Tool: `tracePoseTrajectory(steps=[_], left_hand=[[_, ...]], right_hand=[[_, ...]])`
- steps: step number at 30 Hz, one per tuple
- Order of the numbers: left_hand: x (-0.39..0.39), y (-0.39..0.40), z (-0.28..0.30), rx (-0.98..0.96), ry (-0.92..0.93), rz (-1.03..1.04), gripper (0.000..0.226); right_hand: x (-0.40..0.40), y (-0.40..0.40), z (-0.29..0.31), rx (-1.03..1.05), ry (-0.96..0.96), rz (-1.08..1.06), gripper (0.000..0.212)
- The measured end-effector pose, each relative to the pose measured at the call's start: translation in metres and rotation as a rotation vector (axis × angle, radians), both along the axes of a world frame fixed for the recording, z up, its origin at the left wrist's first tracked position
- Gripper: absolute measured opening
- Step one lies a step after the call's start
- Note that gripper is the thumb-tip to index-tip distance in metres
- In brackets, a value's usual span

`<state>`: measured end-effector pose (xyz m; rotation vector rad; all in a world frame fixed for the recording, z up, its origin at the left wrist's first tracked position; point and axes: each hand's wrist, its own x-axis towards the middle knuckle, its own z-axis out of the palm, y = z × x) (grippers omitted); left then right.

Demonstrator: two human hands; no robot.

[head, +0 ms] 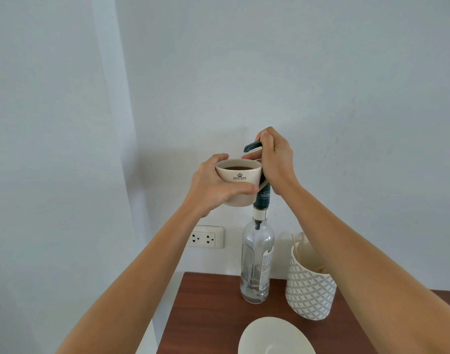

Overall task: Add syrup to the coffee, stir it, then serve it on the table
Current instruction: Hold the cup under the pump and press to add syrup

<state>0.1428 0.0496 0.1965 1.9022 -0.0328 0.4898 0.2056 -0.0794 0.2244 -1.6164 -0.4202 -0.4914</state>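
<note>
My left hand point(213, 186) holds a cream coffee cup point(240, 178) with dark coffee in it, lifted high above the table. The cup sits just under the dark green spout of the pump point(252, 146) on a clear glass syrup bottle point(256, 261). My right hand point(275, 159) is closed around the pump head, to the right of the cup. The bottle stands upright on the brown wooden table point(211, 315) and has only a little liquid at its bottom. No syrup stream is visible.
A patterned white and grey holder point(308, 284) with wooden stir sticks stands right of the bottle. A cream saucer point(275, 338) lies at the table's front. A wall socket point(206, 236) is on the white wall behind, left of the bottle.
</note>
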Motion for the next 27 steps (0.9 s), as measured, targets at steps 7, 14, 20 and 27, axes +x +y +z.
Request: tracePoseTrajectory(steps=[7, 14, 20, 27], left_hand=[[0.0013, 0.0010, -0.0014, 0.012, -0.010, 0.006, 0.124], [0.0020, 0.0021, -0.0022, 0.021, -0.010, 0.013, 0.126], [0.0018, 0.0024, -0.0026, 0.014, -0.008, 0.007, 0.124], [0.0025, 0.0025, -0.0044, 0.012, -0.013, 0.005, 0.125]], right_hand=[[0.0030, 0.0008, -0.0027, 0.017, -0.029, 0.008, 0.026], [0.0041, 0.0014, -0.0037, 0.017, -0.028, 0.001, 0.025], [0.0051, 0.0020, -0.0054, 0.032, -0.025, 0.014, 0.024], [0.0065, 0.0022, -0.0073, 0.034, -0.021, 0.011, 0.024]])
